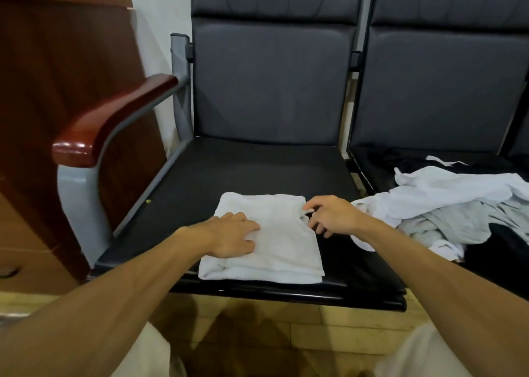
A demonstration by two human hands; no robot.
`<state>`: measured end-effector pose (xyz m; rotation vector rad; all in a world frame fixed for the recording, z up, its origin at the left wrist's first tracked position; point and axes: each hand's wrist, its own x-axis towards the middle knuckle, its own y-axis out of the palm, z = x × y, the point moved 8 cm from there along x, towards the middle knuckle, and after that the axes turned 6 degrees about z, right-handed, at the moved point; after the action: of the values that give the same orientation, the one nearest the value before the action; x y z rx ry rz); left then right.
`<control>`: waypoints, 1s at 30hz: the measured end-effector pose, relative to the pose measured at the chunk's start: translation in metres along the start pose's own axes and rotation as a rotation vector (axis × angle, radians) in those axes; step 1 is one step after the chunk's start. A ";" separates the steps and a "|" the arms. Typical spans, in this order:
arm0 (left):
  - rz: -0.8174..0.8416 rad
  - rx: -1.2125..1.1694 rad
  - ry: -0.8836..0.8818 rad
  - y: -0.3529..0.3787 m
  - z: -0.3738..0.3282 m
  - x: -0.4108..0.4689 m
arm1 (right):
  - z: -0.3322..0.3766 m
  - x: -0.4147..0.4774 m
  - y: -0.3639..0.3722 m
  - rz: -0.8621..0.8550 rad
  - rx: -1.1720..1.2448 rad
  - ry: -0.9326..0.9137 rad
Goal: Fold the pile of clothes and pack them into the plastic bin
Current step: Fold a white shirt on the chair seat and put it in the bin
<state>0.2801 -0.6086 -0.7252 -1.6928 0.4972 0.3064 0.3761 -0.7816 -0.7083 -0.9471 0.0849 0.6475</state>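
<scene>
**White garment lies folded on the chair seat, both hands on it**

A folded white garment [274, 242] lies in a rough rectangle on the black padded chair seat [229, 170], near the seat's front edge and slightly right of its middle. Its layered edges show along the near side.

The left hand [234, 235] rests flat on the left half of the garment, fingers straight and slightly spread, pressing the cloth down. The right hand [329, 215] is at the garment's right edge, towards the far corner. Its thumb and forefinger pinch a small bit of the white cloth there, and the other fingers are loosely curled below.

A loose pile of white, grey and black clothes [446, 205] lies unfolded on the neighbouring black seat [380, 165] to the right. One white piece spills over the gap between the two seats and lies under the right forearm.

Behind the garment rises the dark grey padded backrest [269, 82]. A glossy reddish-brown wooden armrest [114, 119] on a grey metal frame stands to the left, and past it a reddish-brown wooden cabinet [57, 62]. A tiny yellow speck [148, 201] sits at the seat's left edge. Below the seat is a pale tiled floor [257, 333].
</scene>
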 end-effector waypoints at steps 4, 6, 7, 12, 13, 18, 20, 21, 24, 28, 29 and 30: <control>-0.139 -0.181 0.304 -0.013 -0.028 -0.010 | 0.003 0.018 0.014 0.044 0.063 0.006; -0.097 -0.229 0.358 -0.009 -0.037 -0.013 | 0.004 0.024 0.014 0.021 0.067 0.019; -0.063 -0.235 0.363 -0.006 -0.038 -0.013 | 0.003 0.026 0.013 -0.001 0.073 0.034; -0.076 -0.190 0.406 -0.006 -0.041 -0.015 | -0.001 0.037 0.002 -0.150 0.106 0.043; -0.092 -0.208 0.410 -0.009 -0.042 -0.016 | 0.000 0.038 -0.001 -0.182 0.111 0.020; -0.041 -0.366 0.439 -0.016 -0.040 -0.021 | 0.001 0.040 -0.012 -0.305 0.072 0.006; 0.066 -0.346 0.426 -0.006 -0.041 -0.019 | -0.005 0.043 -0.003 -0.223 -0.056 0.050; 0.115 -0.321 0.410 -0.001 -0.042 -0.018 | -0.007 0.044 0.001 -0.197 -0.122 0.060; 0.264 -0.327 0.327 0.009 -0.045 -0.019 | -0.005 0.041 0.000 -0.248 -0.258 0.073; 0.210 -0.597 0.219 -0.008 -0.032 -0.024 | 0.003 0.025 -0.004 -0.275 -0.376 0.112; 0.082 -0.700 0.183 -0.019 -0.019 -0.022 | 0.005 0.022 -0.005 -0.260 -0.388 0.125; -0.068 -0.760 0.116 -0.030 0.000 -0.018 | 0.007 0.018 -0.005 -0.229 -0.402 0.154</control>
<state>0.2785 -0.6025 -0.6910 -2.4714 0.4306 0.3757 0.3921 -0.7697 -0.7064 -1.3724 -0.0190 0.3830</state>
